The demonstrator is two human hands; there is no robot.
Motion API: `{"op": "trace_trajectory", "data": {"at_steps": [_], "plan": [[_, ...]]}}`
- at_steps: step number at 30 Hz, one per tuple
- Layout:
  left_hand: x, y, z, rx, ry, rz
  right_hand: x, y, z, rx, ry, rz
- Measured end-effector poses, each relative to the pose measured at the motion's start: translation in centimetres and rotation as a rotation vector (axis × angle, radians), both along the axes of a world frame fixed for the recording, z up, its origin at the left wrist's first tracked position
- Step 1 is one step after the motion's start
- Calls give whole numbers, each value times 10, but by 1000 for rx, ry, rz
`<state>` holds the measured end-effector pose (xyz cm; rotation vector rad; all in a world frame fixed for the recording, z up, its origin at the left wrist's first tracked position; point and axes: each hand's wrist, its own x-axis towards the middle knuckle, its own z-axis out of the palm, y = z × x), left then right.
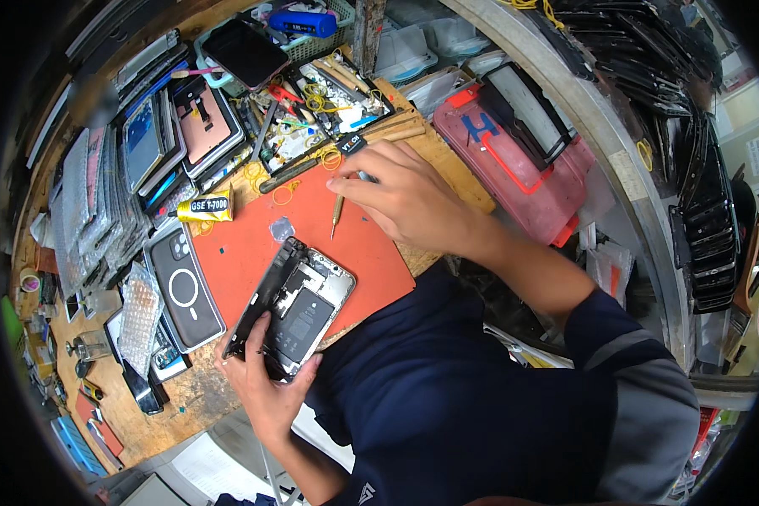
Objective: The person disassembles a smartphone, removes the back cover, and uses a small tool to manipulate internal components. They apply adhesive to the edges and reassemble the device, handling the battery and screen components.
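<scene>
An opened smartphone point(308, 314) is tilted over the orange mat, its battery and metal inner plates showing. My left hand point(268, 384) grips its lower end, thumb on one edge and fingers against the raised dark screen panel point(266, 291). Above the phone's upper end, my right hand point(409, 196) is closed in a pinch around a thin gold screwdriver point(337, 212). The screwdriver points down, its tip apart from the phone; my fingers hide part of its handle. A small clear piece point(282, 228) lies on the mat beside the phone.
The orange work mat point(371, 261) lies on a wooden bench. Left of it are a yellow glue tube point(207, 207), a boxed phone case point(184, 287) and stacks of bubble-wrapped panels point(101, 211). A cluttered tool tray point(312, 105) stands behind; a red case point(514, 169) sits right.
</scene>
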<state>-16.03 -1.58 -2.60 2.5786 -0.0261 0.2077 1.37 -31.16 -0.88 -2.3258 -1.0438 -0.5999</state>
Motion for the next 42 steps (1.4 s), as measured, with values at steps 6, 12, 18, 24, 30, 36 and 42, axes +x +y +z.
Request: {"op": "trace_trajectory", "data": {"at_steps": [6,12,18,24,30,36,42], "plan": [[-2,-8,-9,-38,-37,108,63,11,-6,-388,-6,230],[8,-8,-9,67,-216,52,67,-11,5,-392,26,271],[9,-7,-8,93,-263,34,71,4,2,-334,-61,254],[6,-4,-13,85,-260,40,69,9,-18,-239,31,217],[4,-1,-10,-31,-295,4,52,26,-1,-539,-163,52],[1,24,-15,-451,-545,-12,39,35,6,-68,239,-28],[37,97,18,-242,-515,208,22,64,-33,321,289,26]]}}
